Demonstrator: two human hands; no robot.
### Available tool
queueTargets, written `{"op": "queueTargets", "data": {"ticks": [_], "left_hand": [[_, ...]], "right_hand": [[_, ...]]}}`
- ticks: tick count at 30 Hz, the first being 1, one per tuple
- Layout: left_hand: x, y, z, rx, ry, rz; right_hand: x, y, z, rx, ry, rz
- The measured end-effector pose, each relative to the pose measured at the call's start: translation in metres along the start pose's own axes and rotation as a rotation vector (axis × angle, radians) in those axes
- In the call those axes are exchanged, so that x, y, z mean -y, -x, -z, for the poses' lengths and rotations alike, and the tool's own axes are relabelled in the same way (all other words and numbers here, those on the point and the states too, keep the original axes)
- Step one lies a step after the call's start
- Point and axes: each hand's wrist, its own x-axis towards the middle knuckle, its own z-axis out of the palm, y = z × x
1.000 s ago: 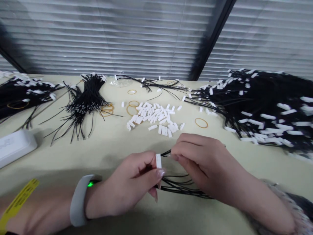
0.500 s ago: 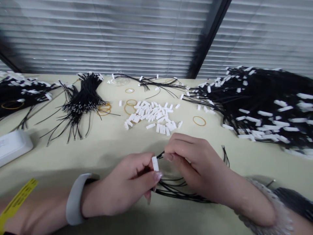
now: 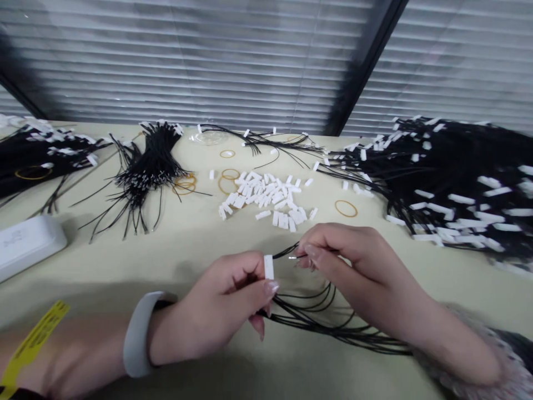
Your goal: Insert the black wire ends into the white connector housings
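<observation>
Between the thumb and fingers of my left hand [image 3: 225,305] is a white connector housing [image 3: 268,268], held upright. Black wires [image 3: 285,251] run from its upper right side toward my right hand [image 3: 350,261]. That hand pinches a thin black wire whose bare metal terminal [image 3: 292,258] points left at the housing, a small gap away. Below, a loose bundle of black wires [image 3: 333,328] leaves my left fingers and passes under my right wrist. Just beyond my hands lies a pile of loose white connector housings [image 3: 266,191].
Black wire bundles with white connectors lie at the left [image 3: 25,161] and in a large heap at the right [image 3: 458,166]. Another wire bundle [image 3: 150,161] spreads at back left, near rubber bands [image 3: 185,183]. A white box-shaped device [image 3: 31,244] sits at the left edge. Window blinds [image 3: 208,61] stand behind.
My right hand has drawn back to the right from the housing, and a wire terminal now shows at its fingertips. My left hand keeps its hold on the housing. The view has shifted slightly.
</observation>
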Motion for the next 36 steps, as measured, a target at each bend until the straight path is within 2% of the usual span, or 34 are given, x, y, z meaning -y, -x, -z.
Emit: {"op": "queueTargets", "data": {"ticks": [11, 24, 32, 36], "left_hand": [[0.000, 0.000, 0.001, 0.047, -0.066, -0.015], [0.001, 0.000, 0.000, 0.073, -0.107, -0.035], [0.001, 0.002, 0.000, 0.123, -0.141, -0.038], [0.001, -0.001, 0.001, 0.071, -0.081, -0.037]], "right_hand": [[0.003, -0.004, -0.006, -0.020, 0.000, 0.107], [0.003, -0.004, -0.010, 0.019, 0.004, 0.023], [0.001, -0.003, -0.017, 0.014, -0.016, 0.103], [-0.002, -0.006, -0.014, -0.036, 0.054, 0.153]]}}
